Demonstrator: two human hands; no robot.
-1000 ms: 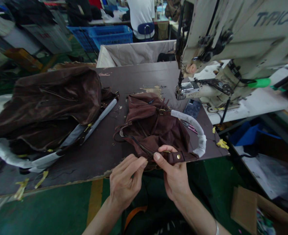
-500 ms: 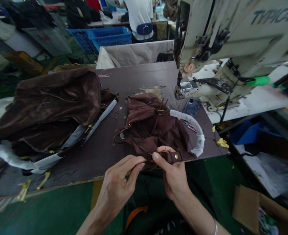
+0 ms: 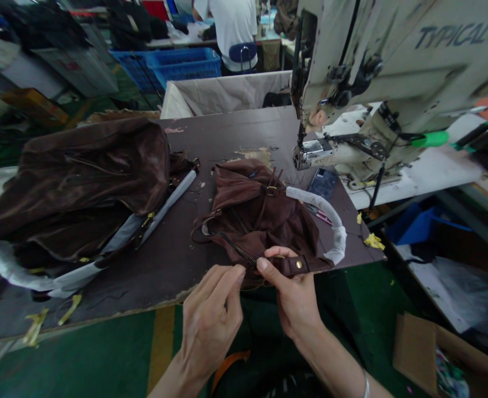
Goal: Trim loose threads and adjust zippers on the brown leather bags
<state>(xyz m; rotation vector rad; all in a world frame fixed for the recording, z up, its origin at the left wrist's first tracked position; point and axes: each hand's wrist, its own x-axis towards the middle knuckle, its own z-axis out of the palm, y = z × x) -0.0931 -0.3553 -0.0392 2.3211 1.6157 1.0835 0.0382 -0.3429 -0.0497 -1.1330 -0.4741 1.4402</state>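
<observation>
The dark brown tabletop (image 3: 214,135) is scarred, with peeled patches and scraps of yellow tape along its edges. At far left on it lies a large leather bag (image 3: 82,182), slumped, with a white-wrapped handle (image 3: 167,207) running out toward the centre. Behind the tabletop stand a blue crate (image 3: 181,63) and a seated co-worker (image 3: 231,27) in a white shirt.

Left hand (image 3: 210,326) is at the near edge, its fingertips (image 3: 237,273) at the end of a black zipper (image 3: 235,251); whether they pinch it cannot be told. Right hand (image 3: 293,293) is clamped on a leather strap tab (image 3: 293,266) with a brass stud, thumb above, fingers behind. The hands are close together but not touching.

A smaller brown bag (image 3: 260,221) lies crumpled at mid-table, its near edge lifted in the hands. Its white-wrapped handle (image 3: 322,213) arcs to the right. Just beyond are a phone (image 3: 322,184) and pink-handled scissors (image 3: 319,214). A sewing machine (image 3: 393,83) stands at right, a cardboard box (image 3: 418,354) on the floor below.
</observation>
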